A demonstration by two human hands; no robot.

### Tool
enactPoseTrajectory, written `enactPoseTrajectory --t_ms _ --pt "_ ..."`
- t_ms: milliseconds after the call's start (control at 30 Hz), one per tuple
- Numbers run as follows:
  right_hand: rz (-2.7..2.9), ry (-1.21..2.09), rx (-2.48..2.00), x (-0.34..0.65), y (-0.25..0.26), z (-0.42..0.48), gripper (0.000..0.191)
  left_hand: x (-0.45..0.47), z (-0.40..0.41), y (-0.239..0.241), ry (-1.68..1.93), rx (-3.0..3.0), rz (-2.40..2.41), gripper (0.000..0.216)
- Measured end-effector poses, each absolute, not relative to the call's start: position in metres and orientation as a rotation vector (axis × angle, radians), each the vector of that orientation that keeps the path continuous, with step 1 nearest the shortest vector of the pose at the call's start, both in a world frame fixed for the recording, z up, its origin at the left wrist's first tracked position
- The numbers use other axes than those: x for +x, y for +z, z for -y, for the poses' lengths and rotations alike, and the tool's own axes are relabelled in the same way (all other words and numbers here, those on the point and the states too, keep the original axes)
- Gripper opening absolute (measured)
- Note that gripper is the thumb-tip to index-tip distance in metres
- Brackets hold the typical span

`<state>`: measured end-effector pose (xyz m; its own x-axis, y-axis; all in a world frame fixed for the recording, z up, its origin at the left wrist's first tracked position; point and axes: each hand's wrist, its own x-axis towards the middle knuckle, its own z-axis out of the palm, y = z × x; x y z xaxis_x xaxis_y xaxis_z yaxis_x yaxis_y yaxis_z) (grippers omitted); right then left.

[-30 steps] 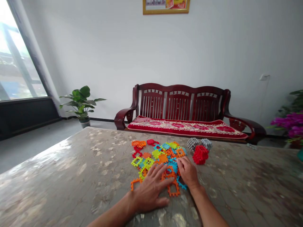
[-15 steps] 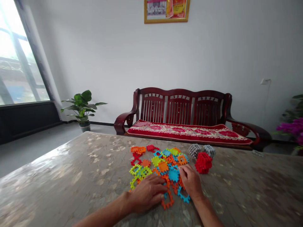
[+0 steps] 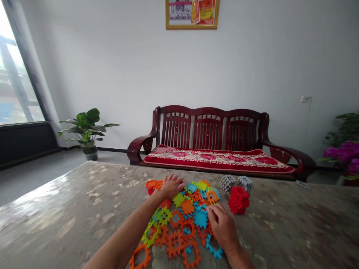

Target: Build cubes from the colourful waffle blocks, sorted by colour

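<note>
Toothed flat pieces (image 3: 174,243) in orange, yellow-green, blue and red, some solid and some windowed, lie overlapping on a patterned surface (image 3: 70,220) at the lower centre of the frame. From where I stand, the left hand (image 3: 170,186) reaches over the upper left of the spread, palm down with fingers extended and parted, next to an orange piece (image 3: 150,184); whether it touches the pieces beneath cannot be told. The right hand (image 3: 223,225) is half curled at the spread's right edge, thumb and forefinger beside a solid blue piece (image 3: 201,219); whether anything is pinched there cannot be told.

Right of centre, a red rounded assembly (image 3: 238,200) sits in front of two grey ones (image 3: 228,184). A small grey piece (image 3: 303,184) lies farther right. Behind the surface stands a dark red wooden bench (image 3: 209,130) with a red floral cover (image 3: 193,159).

At the top centre hangs a gilt picture frame (image 3: 192,27) containing a group photograph (image 3: 180,13) and red-and-yellow printed sheets (image 3: 206,13), whose lettering is too small to read. A potted plant (image 3: 87,129) occupies the left; purple flowers (image 3: 342,155), the far right.
</note>
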<state>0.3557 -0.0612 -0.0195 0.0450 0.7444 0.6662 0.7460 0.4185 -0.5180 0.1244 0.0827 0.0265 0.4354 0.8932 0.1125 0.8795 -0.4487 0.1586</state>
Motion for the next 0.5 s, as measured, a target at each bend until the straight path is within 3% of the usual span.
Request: enactPoseTrajectory --t_ms 500 --pt "1.527 0.03 -1.307 0.355 -0.014 0.061 0.034 0.128 -0.055 0.047 0.399 2.741 -1.576 0.049"
